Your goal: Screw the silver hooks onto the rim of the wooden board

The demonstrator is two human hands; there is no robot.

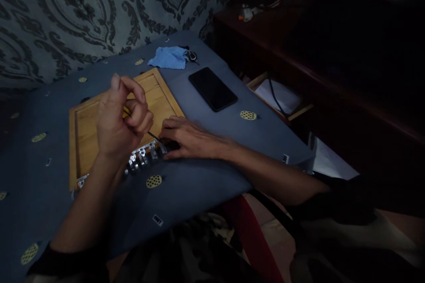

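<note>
A wooden panel point(89, 137) with a raised frame lies on the table. Along its near edge runs a row of shiny metal pieces that look like hinges point(142, 157). My left hand point(122, 117), raised over the panel, is closed around a screwdriver point(153, 135); a bit of yellow shows at its handle, the rest hidden by my fingers. Its thin dark shaft slants down to the right, toward the last metal piece. There my right hand point(186, 138) rests at the panel's near right corner, fingers bent round the end metal piece. Exactly what its fingertips press is partly hidden.
Right of the panel lies a black phone point(213, 89). Behind it are a blue cloth point(168, 58) and a key ring point(192, 56). The blue-grey tablecloth point(199, 181) has pineapple prints. A patterned wall point(109, 9) stands behind; an open drawer point(277, 95) is at the right.
</note>
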